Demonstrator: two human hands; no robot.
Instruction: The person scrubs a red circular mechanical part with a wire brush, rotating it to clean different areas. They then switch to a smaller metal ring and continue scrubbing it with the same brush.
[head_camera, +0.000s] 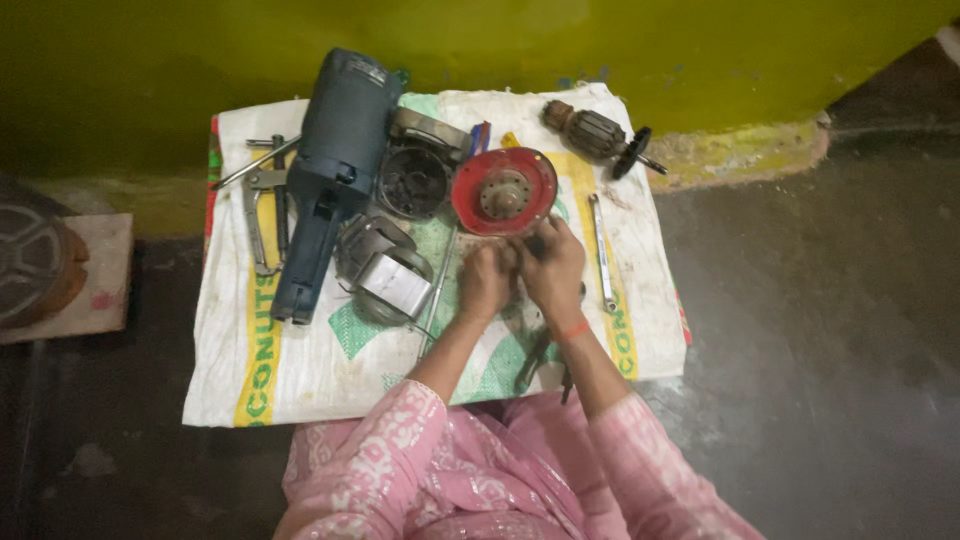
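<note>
**Hands meet below a red disc on a woven sack**

The left hand (484, 282) and right hand (552, 262) are curled together, fingers closed around something small; what it is cannot be told. Just above them lies the red disc (504, 190), round, with a grey metal hub at its centre, its lower rim touching the right fingertips. The white woven sack (300, 370) spread on the floor carries everything: a dark blue motor housing (330, 170), a black round gear case (413, 182), a silver stator (390, 280), an armature (592, 132) at the far edge, a spanner (601, 252) right of the hands, and pliers (262, 205) on the left
</note>
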